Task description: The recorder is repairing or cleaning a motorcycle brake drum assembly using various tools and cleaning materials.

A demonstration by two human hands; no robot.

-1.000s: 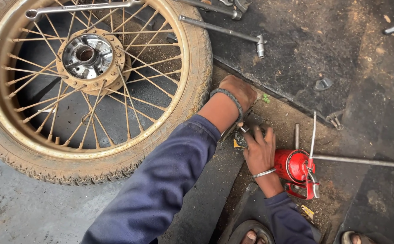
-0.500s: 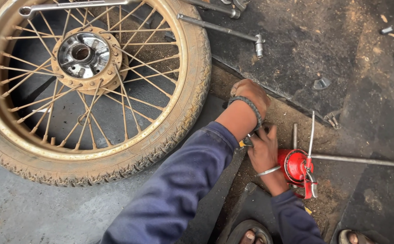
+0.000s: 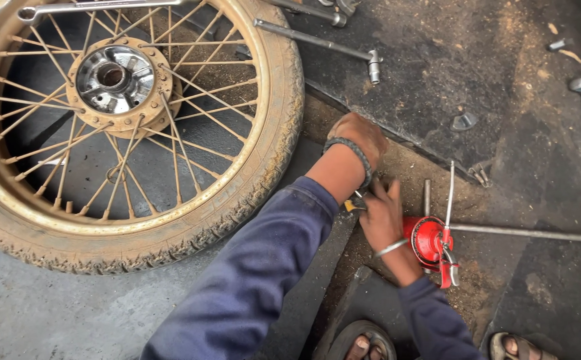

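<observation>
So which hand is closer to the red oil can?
The right hand. It sits just left of the red oil can, while the left hand rests farther up on the dirty floor.

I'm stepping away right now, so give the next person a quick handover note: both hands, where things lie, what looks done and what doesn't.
Left hand: fist-down on the dirt floor beside the spoked wheel, dark band on the wrist; what it grips is hidden.
Right hand: low on the ground, at a small yellow-tipped tool; grip unclear.
Red oil can lies just right of the right wrist.
Wheel lies flat, tyre on, a long wrench across its top rim. T-handle socket bar lies beyond.
Done or left: cannot be told from this view.
</observation>
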